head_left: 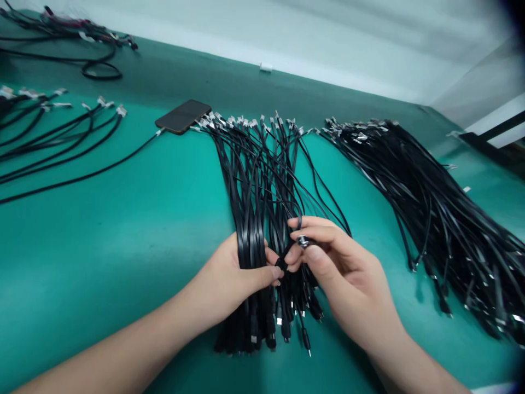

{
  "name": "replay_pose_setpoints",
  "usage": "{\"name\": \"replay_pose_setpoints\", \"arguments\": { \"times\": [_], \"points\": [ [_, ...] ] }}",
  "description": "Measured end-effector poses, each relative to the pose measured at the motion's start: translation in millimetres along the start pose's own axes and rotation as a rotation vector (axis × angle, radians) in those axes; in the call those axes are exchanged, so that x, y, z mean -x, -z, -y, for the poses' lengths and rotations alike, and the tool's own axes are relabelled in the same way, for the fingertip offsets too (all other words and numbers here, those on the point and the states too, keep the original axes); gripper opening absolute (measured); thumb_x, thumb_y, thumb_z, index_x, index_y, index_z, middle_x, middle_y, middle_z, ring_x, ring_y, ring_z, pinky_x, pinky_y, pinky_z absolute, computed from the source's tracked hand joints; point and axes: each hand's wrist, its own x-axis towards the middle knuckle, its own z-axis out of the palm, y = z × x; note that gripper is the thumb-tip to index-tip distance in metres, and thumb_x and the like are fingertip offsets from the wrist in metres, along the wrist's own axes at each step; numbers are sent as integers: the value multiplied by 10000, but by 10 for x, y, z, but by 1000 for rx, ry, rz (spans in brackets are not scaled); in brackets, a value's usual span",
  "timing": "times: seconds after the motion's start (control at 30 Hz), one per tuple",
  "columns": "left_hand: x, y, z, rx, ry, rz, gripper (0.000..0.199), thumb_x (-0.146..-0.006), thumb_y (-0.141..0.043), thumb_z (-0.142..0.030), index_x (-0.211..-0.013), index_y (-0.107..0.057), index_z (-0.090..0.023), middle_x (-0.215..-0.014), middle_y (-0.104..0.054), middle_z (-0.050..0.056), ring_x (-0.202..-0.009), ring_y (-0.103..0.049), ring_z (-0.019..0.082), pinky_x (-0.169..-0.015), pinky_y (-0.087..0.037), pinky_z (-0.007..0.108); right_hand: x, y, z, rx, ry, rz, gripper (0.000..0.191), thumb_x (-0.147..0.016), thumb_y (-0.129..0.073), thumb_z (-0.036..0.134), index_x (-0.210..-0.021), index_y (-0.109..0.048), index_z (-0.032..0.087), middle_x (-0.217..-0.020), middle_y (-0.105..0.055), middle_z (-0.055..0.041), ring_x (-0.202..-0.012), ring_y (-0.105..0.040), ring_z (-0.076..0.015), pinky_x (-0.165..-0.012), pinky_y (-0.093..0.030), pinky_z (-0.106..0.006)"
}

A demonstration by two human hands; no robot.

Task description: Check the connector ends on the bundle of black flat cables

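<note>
In the head view, a bundle of flat black cables [251, 213] runs through my left hand [241, 273], whose fingers are wrapped round it. My left thumb and fingertips meet at a small black piece [281, 265] at the bundle's right side. My right hand [348, 268] pinches a cable end with a shiny metal connector [302, 241] between thumb and fingers. More black cables [287, 191] lie behind and beneath my right fingertips. Connectors [250, 336] hang together at the near end, and white-tipped connectors [241, 122] fan out at the far end.
A large pile of black cables [435, 191] lies to the right. A phone [183, 116] with a cable at its left end rests behind the bundle. Loose cables [53, 137] with white tips stretch along the left, and tangled wires [82, 33] sit at the back left.
</note>
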Motion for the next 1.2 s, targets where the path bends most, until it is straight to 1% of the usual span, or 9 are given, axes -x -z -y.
{"name": "replay_pose_setpoints", "arguments": {
  "times": [0.13, 0.3, 0.47, 0.7, 0.8, 0.9, 1.03, 1.1, 1.2],
  "points": [
    [20, -21, 9, 42, 24, -52, 262, -701, -813, -171, -838, -589, -178, -723, -681, -34, -651, -650, 124, -668, -517, 272, 4, 29, -22, -73, -57, -102, 143, -1024, -549, 340, -1042, -638, 230, -1051, -711, -61, -708, -692, -138, -622, -596, -298],
    [20, -21, 25, 71, 41, -86, 271, -693, -824, -170, -839, -595, -178, -719, -692, -32, -623, -656, 117, -637, -525, 257, 9, 38, -16, -65, -97, -48, 79, -1016, -570, 311, -1023, -620, 251, -824, -705, 11, -655, -673, -117, -612, -575, -252],
    [-1, 0, 7, 120, 59, -8, 286, -690, -837, -138, -862, -612, -175, -747, -713, -20, -631, -660, 117, -615, -541, 251, -2, 11, 3, -103, -113, 52, 78, -1006, -565, 258, -1006, -640, 239, -834, -707, 0, -713, -687, -124, -674, -607, -265],
    [-7, 51, -17, 179, 53, 102, 203, -758, -830, -201, -885, -679, -150, -803, -744, 29, -734, -686, 147, -660, -554, 261, -25, -13, 0, -156, -194, 66, 85, -1008, -546, 258, -965, -606, 216, -842, -721, -10, -705, -708, -121, -667, -624, -256],
    [-6, 54, -10, 117, 47, 69, 260, -701, -877, -203, -816, -648, -158, -745, -713, -11, -697, -665, 126, -673, -535, 259, 3, -8, -17, -56, -144, 47, 81, -1016, -530, 267, -1010, -598, 224, -849, -711, -8, -730, -703, -127, -695, -617, -271],
    [6, 26, -2, 75, 37, -35, 349, -630, -915, -202, -784, -604, -171, -692, -664, -58, -669, -662, 118, -664, -509, 252, 28, 24, -16, 165, -102, 23, 118, -1039, -497, 304, -1097, -575, 238, -857, -710, -10, -735, -686, -140, -672, -586, -280],
    [20, -20, 4, 100, 71, -146, 423, -598, -925, -221, -828, -571, -190, -664, -662, -78, -658, -681, 133, -683, -508, 275, 21, 70, 55, 488, -83, 161, 148, -1036, -474, 278, -987, -603, 225, -648, -635, 31, -493, -547, -118, -452, -419, -248],
    [21, -28, 3, 103, 67, -164, 453, -588, -928, -225, -853, -562, -198, -652, -667, -84, -650, -675, 130, -683, -496, 276, 13, 78, 85, 560, -48, 219, 153, -1022, -482, 236, -933, -606, 223, -625, -610, 38, -478, -519, -114, -436, -381, -247],
    [26, -23, 0, 83, 68, -195, 496, -562, -936, -215, -889, -564, -204, -655, -668, -91, -650, -643, 118, -674, -473, 267, 16, 76, 91, 601, -17, 249, 123, -1010, -506, 208, -953, -612, 232, -709, -651, 27, -543, -557, -119, -479, -407, -245]
  ]
}}
